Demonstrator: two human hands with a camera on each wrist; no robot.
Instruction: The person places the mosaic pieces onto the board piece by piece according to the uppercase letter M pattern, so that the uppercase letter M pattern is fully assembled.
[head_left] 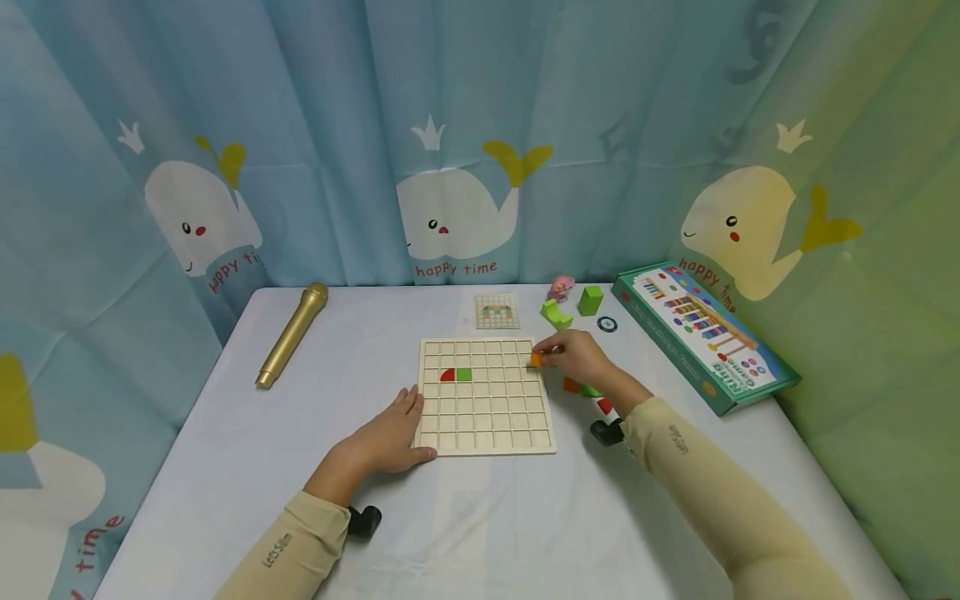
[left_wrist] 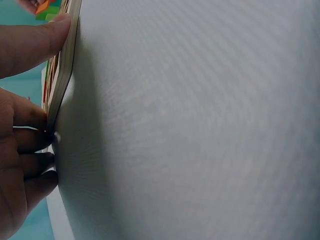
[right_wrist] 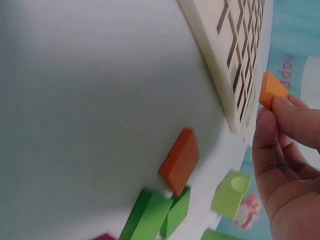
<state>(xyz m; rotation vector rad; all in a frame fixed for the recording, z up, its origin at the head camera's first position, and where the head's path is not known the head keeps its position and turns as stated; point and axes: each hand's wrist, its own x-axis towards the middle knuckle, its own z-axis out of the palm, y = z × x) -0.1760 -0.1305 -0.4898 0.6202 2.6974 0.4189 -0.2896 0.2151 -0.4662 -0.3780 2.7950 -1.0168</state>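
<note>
Orange tile (head_left: 536, 359) pinched in right hand (head_left: 581, 358) fingertips, above right edge of grid board (head_left: 486, 417), near far corner. Left hand (head_left: 390, 437) flat, fingers straight, pressing board's near-left edge; most cells vacant.

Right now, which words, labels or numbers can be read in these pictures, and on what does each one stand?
"happy time": under the middle whale on the curtain; partly on the side whales too.
"Let's Slim": on the left sleeve and the right sleeve, small and uncertain.
Print on the green box: too small to read.
Pattern card: no readable text.
</note>
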